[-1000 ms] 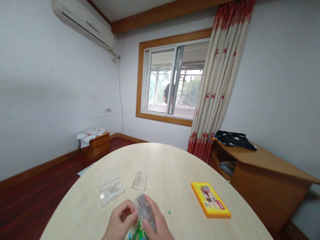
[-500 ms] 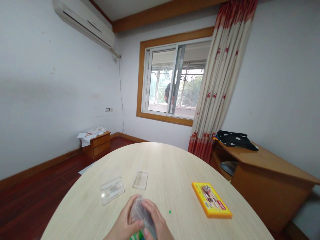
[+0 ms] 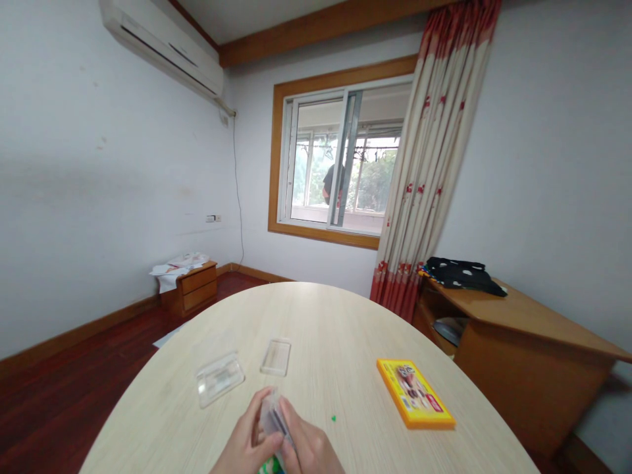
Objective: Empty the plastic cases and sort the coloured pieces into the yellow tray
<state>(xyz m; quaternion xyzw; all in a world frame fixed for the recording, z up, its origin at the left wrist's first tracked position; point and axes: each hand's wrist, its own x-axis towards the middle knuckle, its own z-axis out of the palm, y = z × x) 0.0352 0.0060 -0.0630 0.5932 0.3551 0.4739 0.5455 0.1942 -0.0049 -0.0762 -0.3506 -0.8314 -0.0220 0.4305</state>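
Hands meet at the near edge of the pale oval wooden table (image 3: 320,322). The left hand (image 3: 245,440) and right hand (image 3: 310,449) both close around a small clear plastic case (image 3: 272,413), held just above the tabletop. A second ago the left hand sat apart beside it. Since then the case has turned nearly edge-on, and the green pieces (image 3: 269,466) under it are mostly covered, so the work looks centred on that case. A tiny green bit (image 3: 334,418) lies just right of the hands. Farther off lie a clear plastic tray (image 3: 220,378), a clear rectangular lid (image 3: 276,356) and a flat yellow box (image 3: 415,394). None of these has moved.
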